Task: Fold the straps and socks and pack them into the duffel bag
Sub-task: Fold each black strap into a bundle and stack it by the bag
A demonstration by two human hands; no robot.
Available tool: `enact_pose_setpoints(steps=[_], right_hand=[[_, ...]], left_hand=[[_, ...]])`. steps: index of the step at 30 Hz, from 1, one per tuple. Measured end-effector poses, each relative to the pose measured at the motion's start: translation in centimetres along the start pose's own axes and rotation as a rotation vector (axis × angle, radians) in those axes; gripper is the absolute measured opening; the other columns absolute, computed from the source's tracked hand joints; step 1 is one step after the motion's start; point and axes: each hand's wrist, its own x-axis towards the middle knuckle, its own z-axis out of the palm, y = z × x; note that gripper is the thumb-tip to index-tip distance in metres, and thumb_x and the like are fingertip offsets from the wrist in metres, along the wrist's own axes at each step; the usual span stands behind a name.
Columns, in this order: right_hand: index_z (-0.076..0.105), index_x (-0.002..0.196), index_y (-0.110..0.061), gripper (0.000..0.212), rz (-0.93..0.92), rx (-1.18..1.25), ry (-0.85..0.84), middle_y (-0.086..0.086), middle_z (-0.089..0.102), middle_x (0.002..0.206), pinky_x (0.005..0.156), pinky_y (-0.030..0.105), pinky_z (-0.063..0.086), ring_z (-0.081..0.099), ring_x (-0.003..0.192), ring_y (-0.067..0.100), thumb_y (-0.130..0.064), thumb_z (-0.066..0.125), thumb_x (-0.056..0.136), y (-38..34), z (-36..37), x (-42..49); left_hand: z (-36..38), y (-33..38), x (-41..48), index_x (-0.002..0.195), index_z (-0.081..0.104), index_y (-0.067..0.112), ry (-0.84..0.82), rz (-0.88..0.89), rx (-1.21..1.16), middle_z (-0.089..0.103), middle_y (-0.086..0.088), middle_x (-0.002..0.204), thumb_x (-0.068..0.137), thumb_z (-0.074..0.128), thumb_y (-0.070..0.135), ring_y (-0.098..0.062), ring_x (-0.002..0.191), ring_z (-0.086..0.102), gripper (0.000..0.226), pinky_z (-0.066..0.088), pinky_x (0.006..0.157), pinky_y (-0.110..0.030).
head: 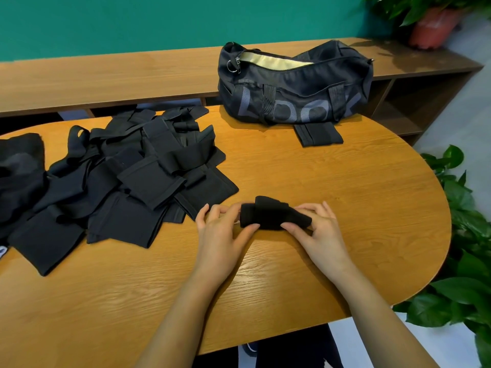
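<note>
A small folded black strap point(273, 213) lies on the wooden table point(345, 197) in front of me. My left hand point(223, 232) grips its left end and my right hand point(318, 229) pinches its right end. A big heap of loose black straps and socks point(125, 171) covers the table's left side. The black duffel bag point(295, 83) stands at the back, its zipper open on a pale lining. One folded black piece point(318, 134) lies flat just in front of the bag.
A long wooden shelf point(106, 78) runs behind the table under a green wall. Leafy plants point(465, 235) crowd the table's right edge. A potted plant point(430, 25) stands at the far right on the shelf.
</note>
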Motion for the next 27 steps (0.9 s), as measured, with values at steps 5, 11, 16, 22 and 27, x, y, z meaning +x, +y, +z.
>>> enact_pose_setpoints(steps=[5, 11, 16, 22, 27], right_hand=[[0.059, 0.120, -0.020, 0.061, 0.072, 0.037, 0.004, -0.014, 0.062, 0.102, 0.116, 0.045, 0.027, 0.045, 0.101, -0.018, -0.062, 0.056, 0.076, -0.54, -0.15, 0.00], [0.037, 0.139, -0.030, 0.077, 0.159, 0.027, -0.004, -0.019, 0.053, 0.103, 0.105, 0.042, 0.039, 0.046, 0.112, 0.009, -0.051, 0.071, 0.074, -0.56, -0.17, 0.22], [0.038, 0.144, -0.026, 0.073, 0.093, -0.082, 0.014, -0.007, 0.045, 0.140, 0.109, 0.043, 0.035, 0.028, 0.132, 0.011, -0.047, 0.069, 0.082, -0.54, -0.13, 0.18], [0.025, 0.150, -0.031, 0.066, 0.133, -0.048, -0.064, -0.014, 0.044, 0.143, 0.114, 0.044, 0.027, 0.025, 0.137, 0.009, -0.057, 0.046, 0.093, -0.71, -0.26, 0.22], [0.049, 0.123, -0.036, 0.047, 0.077, 0.075, -0.028, -0.010, 0.046, 0.141, 0.107, 0.049, 0.037, 0.034, 0.134, 0.010, -0.066, 0.031, 0.092, -1.01, -0.55, -0.27]], left_hand=[[0.00, 0.16, 0.09, 0.138, 0.044, 0.028, 0.033, -0.072, -0.001, 0.057, 0.019, 0.080, 0.085, 0.067, 0.043, -0.001, 0.096, 0.050, 0.060, 0.017, 0.110, -0.032], [-0.10, 0.13, 0.01, 0.139, 0.040, 0.030, 0.038, -0.104, -0.013, 0.052, 0.016, 0.082, 0.083, 0.070, 0.041, -0.002, 0.088, 0.049, 0.064, 0.022, 0.102, -0.030], [-0.11, -0.02, 0.06, 0.112, 0.064, 0.034, 0.010, -0.009, 0.012, 0.052, 0.022, 0.114, 0.083, 0.063, 0.050, -0.001, 0.112, 0.039, 0.033, 0.024, 0.102, -0.036], [-0.11, -0.26, -0.07, 0.117, 0.066, 0.039, -0.110, 0.057, 0.057, 0.056, 0.026, 0.123, 0.074, 0.056, 0.071, 0.000, 0.123, 0.036, 0.055, 0.005, 0.117, -0.043], [-0.20, 0.10, -0.02, 0.119, 0.067, 0.035, -0.080, 0.057, 0.081, 0.062, 0.021, 0.118, 0.083, 0.047, 0.068, -0.004, 0.120, 0.041, 0.053, 0.003, 0.118, -0.045]])
